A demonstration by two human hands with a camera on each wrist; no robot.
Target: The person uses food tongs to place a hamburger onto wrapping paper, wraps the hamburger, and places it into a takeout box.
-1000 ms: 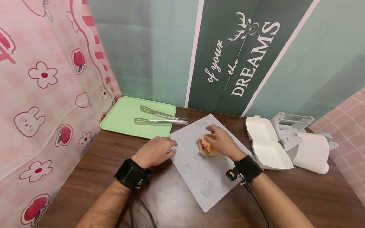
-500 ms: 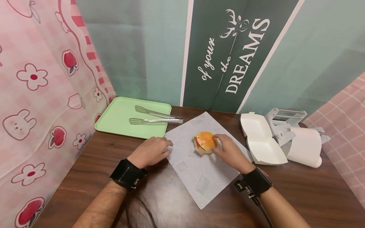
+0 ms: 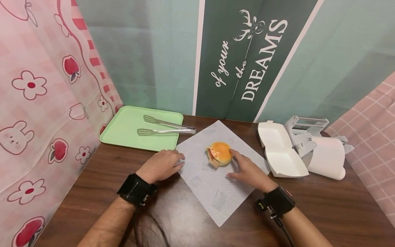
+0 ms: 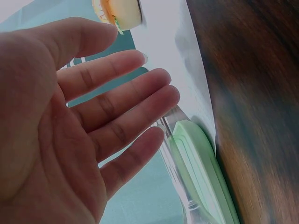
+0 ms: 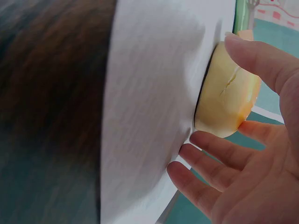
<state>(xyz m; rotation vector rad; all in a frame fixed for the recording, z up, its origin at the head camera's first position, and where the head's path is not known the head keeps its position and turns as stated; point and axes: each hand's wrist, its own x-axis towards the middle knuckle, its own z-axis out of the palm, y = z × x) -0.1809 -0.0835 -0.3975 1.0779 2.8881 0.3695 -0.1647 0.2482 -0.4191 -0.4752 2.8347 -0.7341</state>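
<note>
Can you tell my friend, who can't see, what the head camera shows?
A hamburger sits on paper on a wooden table, the right hand close beside it and the left hand at the paper's left edge. Tongs lie on a green tray at left; an open white box at right.

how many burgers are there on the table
1: the burger lies on the paper sheet, between the left hand and the right hand; no other shows.
</note>
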